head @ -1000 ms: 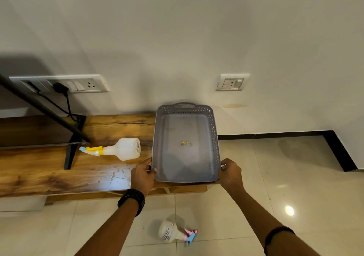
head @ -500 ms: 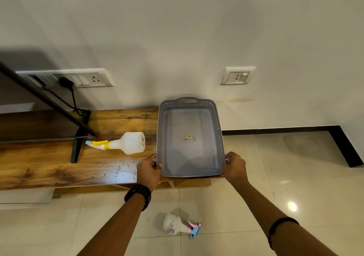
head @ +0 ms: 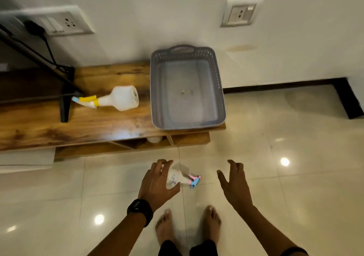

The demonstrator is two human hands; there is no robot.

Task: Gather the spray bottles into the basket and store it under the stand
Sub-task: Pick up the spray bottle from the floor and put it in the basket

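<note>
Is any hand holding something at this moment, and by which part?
Nothing is clearly held. The left hand is spread open over the body of the floor spray bottle; contact cannot be told. The right hand is open, empty.

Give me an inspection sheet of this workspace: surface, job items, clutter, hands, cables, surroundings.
Surface: wooden stand against the wall, glossy top; tiled floor in front.
Job items: grey basket on the stand's right end, holding no bottles, only a small speck; yellow-nozzle spray bottle lying on the stand, left of the basket; pink-and-blue-nozzle spray bottle lying on the floor.
Clutter: white rounded object under the stand, unclear what.
Hands: left hand open, over the floor bottle, not closed on it; right hand open, holding nothing.
Cables: black plug and cable from the wall socket panel down behind the stand.
Surroundings: second wall socket; dark skirting; bare feet.
</note>
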